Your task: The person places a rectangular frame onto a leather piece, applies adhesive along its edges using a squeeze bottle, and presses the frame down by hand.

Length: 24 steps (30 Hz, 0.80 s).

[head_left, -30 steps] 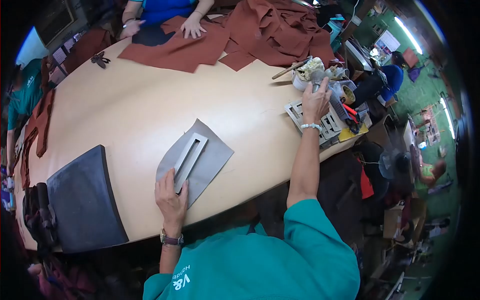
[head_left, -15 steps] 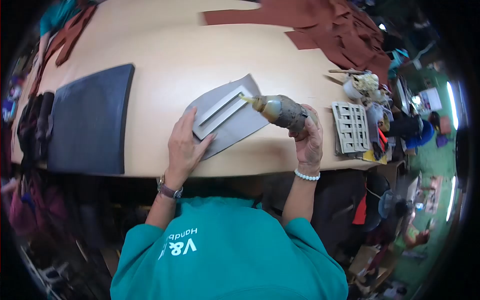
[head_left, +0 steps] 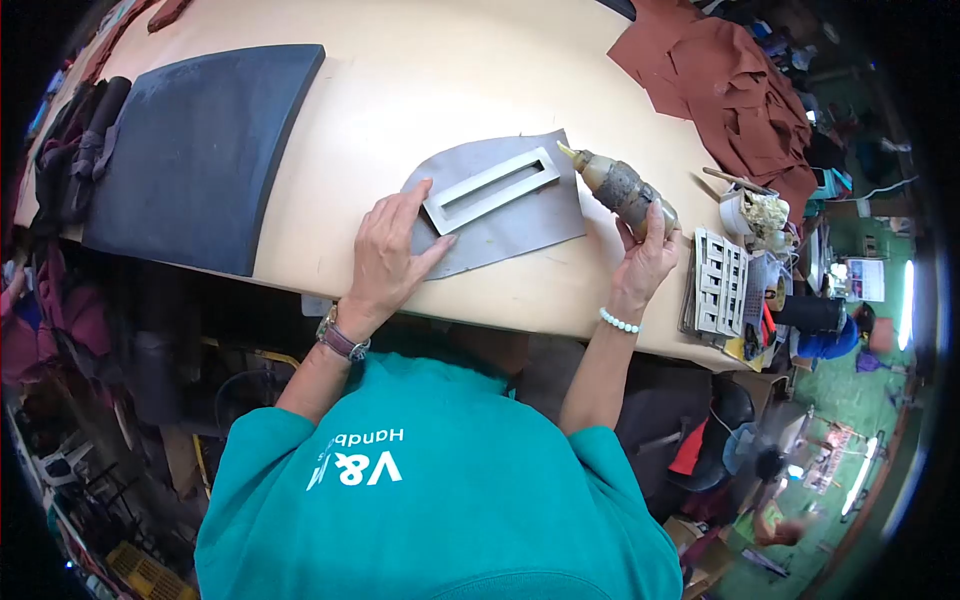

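A flat rectangular frame with a long slot [head_left: 487,177], pale and metal-like, lies tilted on a piece of grey leather-like material [head_left: 530,225] on the table. The thumb and index finger of my left hand [head_left: 392,245] grip the frame's left end, the other fingers bent beside it. In my right hand [head_left: 645,265] is a stained glue bottle [head_left: 620,190] with a narrow yellowish nozzle, its fingers wrapped round the base. The nozzle points up and left, just off the frame's right end and apart from it.
A dark board [head_left: 205,160] lies on the left of the table [head_left: 400,90], beside dark rolled material [head_left: 100,130]. Brown cut pieces [head_left: 730,90] cover the back right. Stacked slotted templates [head_left: 718,285] and a white tub [head_left: 738,212] stand near the right edge.
My view has turned, so the table appears rotated. The nozzle, earlier over the frame's upper right end, now sits just off it to the right. My left hand keeps its grip on the frame.
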### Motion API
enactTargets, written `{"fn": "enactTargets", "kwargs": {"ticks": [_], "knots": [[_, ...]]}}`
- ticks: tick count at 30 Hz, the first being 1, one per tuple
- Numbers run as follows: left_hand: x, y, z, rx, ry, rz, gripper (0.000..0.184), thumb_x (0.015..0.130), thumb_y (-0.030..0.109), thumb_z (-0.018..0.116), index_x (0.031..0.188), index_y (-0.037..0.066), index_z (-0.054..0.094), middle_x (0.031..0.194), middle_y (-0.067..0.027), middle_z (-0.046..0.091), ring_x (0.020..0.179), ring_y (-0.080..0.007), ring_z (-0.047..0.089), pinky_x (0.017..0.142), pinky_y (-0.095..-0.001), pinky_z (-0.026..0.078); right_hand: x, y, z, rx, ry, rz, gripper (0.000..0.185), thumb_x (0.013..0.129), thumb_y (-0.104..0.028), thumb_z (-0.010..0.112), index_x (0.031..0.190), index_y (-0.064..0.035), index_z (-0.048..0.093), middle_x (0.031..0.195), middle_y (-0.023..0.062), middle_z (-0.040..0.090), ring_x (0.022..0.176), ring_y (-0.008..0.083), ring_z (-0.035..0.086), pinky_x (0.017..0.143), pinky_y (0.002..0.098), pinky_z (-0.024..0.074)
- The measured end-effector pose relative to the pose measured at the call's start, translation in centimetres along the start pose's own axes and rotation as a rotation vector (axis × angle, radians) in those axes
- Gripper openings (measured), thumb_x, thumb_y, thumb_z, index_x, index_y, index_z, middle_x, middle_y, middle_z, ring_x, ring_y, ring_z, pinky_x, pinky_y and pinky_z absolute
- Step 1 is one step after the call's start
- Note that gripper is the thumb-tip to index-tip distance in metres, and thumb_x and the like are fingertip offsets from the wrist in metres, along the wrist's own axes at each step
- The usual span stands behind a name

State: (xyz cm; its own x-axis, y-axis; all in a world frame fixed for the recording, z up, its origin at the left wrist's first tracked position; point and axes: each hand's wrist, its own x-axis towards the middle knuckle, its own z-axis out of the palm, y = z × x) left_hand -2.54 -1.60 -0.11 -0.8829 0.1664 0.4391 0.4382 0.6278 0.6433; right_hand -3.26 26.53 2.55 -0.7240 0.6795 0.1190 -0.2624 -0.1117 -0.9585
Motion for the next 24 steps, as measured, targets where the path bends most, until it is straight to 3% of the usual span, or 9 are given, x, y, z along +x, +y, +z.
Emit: {"fn": "enactTargets", "kwargs": {"ticks": [9, 14, 18, 24], "knots": [[-0.1, -0.3, 0.1, -0.054, -0.002, -0.010, 0.060, 0.069, 0.015, 0.073, 0.123, 0.001, 0.049, 0.103, -0.0160, 0.060, 0.095, -0.0303, 0.055, 0.081, -0.0383, 0.044, 0.2, 0.1, 0.6, -0.092, -0.015, -0.034, 0.031, 0.081, -0.021, 0.070, 0.099, -0.0019, 0.054, 0.092, 0.0095, 0.061, 0.078, 0.0171, 0.063, 0.061, 0.0276, 0.0571], [0.2, 0.0, -0.3, -0.063, 0.003, -0.045, 0.063, 0.067, 0.015, 0.076, 0.122, 0.000, 0.050, 0.110, -0.0177, 0.057, 0.101, -0.0313, 0.055, 0.087, -0.0382, 0.044, 0.0, 0.3, 0.4, 0.003, -0.033, 0.044, 0.033, 0.084, -0.027, 0.066, 0.102, -0.0023, 0.055, 0.094, 0.0104, 0.062, 0.079, 0.0188, 0.063, 0.064, 0.0299, 0.0562], [1.6, 1.4, -0.9, 0.012, 0.023, 0.012, 0.065, 0.067, 0.020, 0.077, 0.122, 0.000, 0.050, 0.119, -0.0198, 0.052, 0.108, -0.0340, 0.052, 0.093, -0.0400, 0.042, -0.1, 0.1, -1.4, 0.553, 0.124, 0.270, 0.043, 0.087, -0.039, 0.057, 0.105, -0.0006, 0.054, 0.096, 0.0119, 0.062, 0.079, 0.0224, 0.062, 0.068, 0.0339, 0.0532], [12.1, 7.6, 2.5, -0.067, -0.180, 0.465, 0.062, 0.070, 0.021, 0.075, 0.122, 0.000, 0.050, 0.119, -0.0201, 0.052, 0.110, -0.0345, 0.051, 0.093, -0.0413, 0.042, -2.6, -0.5, -7.1, 1.024, 0.077, 0.445, 0.061, 0.087, -0.054, 0.046, 0.108, 0.0027, 0.053, 0.093, 0.0127, 0.060, 0.079, 0.0222, 0.057, 0.066, 0.0331, 0.0484]]}}
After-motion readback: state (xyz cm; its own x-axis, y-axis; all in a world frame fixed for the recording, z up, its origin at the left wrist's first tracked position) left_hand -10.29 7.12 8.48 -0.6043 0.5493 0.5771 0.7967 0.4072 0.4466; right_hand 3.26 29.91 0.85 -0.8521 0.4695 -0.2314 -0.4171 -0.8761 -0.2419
